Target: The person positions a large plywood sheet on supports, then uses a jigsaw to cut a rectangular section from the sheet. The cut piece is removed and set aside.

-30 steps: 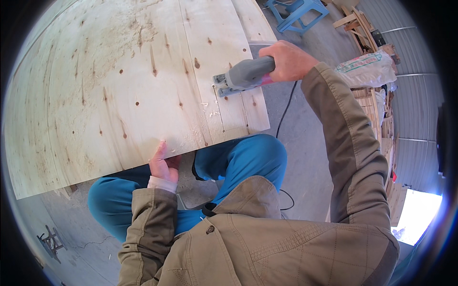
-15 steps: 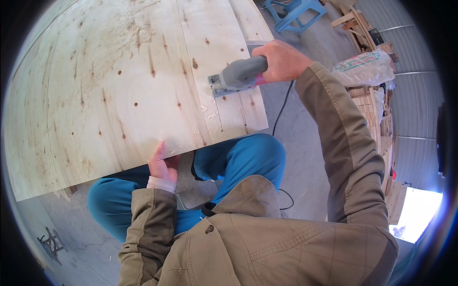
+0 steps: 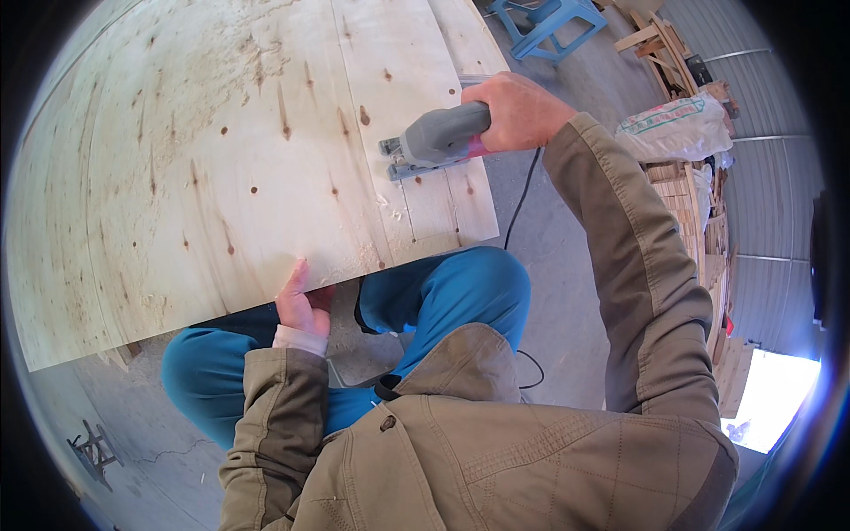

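Note:
A large pale plywood sheet [image 3: 230, 164] with dark knots lies across my knees, with sawdust and shavings scattered over its top. On its right part rests a grey and pink jigsaw [image 3: 440, 134], its metal base flat on the wood. My right hand [image 3: 522, 113] is wrapped round the rear of the jigsaw's handle at the sheet's right edge. Pencil-like lines run on the wood near the tool. At the near edge, my left hand [image 3: 302, 305] grips the plywood, thumb on top; its other fingers are partly hidden under the sheet.
A black power cord [image 3: 524, 196] hangs down past the sheet's right edge to the concrete floor. Farther off stand a blue plastic stool [image 3: 551, 28], a white sack [image 3: 677, 126] and stacked wood strips [image 3: 677, 199]. A small dark stand [image 3: 93, 453] is at lower left.
The jigsaw and my right hand have shifted slightly left and away from me across the sheet. My left hand keeps its hold on the near edge.

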